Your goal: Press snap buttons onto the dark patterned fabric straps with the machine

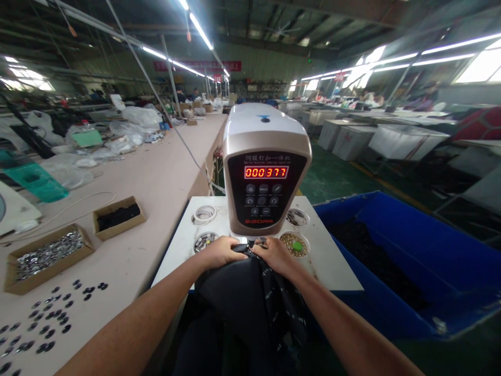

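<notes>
A black garment [235,292] with a white-printed lining hangs toward me from the front of a button machine [266,125], whose red display reads 000377. My left hand [221,252] pinches the garment's upper edge just left of the machine's working point. On the other side, my right hand [274,253] grips the same edge, thumb and fingers pressed together. Both hands are close together under the machine head. Whatever fastener sits between the machine's jaws is too small to make out.
The white machine table [336,271] has round cups of small parts, one holding brass-coloured pieces [289,243]. At left, a long bench [129,266] carries a cardboard box of metal parts [49,256], a box of black pieces [118,215] and scattered round snaps. A blue bin [450,261] stands right.
</notes>
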`<state>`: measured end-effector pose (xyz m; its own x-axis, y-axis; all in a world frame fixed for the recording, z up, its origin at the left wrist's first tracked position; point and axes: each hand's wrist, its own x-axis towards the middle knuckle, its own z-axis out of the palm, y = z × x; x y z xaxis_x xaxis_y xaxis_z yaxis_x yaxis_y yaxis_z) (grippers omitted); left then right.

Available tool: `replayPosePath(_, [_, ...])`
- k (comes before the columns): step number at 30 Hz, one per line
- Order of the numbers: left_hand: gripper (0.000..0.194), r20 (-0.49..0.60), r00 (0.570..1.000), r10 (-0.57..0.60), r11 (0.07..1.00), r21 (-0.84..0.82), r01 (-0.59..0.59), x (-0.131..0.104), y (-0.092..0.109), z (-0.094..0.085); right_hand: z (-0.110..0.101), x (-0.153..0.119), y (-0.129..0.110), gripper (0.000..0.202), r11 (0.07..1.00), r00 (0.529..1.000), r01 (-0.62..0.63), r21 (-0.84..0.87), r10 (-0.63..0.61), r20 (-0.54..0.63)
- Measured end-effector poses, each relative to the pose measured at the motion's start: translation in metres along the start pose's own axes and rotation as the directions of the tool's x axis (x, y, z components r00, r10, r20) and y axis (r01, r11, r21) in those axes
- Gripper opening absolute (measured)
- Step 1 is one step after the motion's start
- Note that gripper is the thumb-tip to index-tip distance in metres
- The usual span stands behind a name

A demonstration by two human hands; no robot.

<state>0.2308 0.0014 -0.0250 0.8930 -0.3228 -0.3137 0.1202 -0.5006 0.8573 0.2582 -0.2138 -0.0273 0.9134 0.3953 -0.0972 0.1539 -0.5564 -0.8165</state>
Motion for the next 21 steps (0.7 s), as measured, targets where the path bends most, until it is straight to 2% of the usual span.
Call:
replayPosePath(4, [0.032, -0.076, 0.995, 0.061, 0.984, 0.17, -0.047, -0.006, -0.002, -0.003, 0.003, -0.001, 0.002, 0.027, 1.0, 1.0, 0.006, -0.019, -0.007, -0.025])
replayPosePath(7, [0.032, -0.111, 0.991, 0.069, 0.974, 0.223, -0.043, -0.01, -0.003, -0.002, 0.006, 0.0, 0.002, 0.026, 0.999, 0.998, -0.017, -0.04, 0.014, -0.057])
replayPosePath(11, [0.033, -0.117, 0.99, 0.075, 0.971, 0.234, -0.046, -0.012, -0.004, 0.001, 0.008, 0.001, 0.003, 0.024, 0.996, 0.995, -0.044, -0.079, 0.037, -0.089])
replayPosePath(21, [0.036, -0.118, 0.99, 0.077, 0.972, 0.23, -0.048, -0.01, -0.009, 0.001, 0.007, 0.007, 0.006, 0.017, 0.988, 0.995, 0.001, -0.153, -0.017, -0.101])
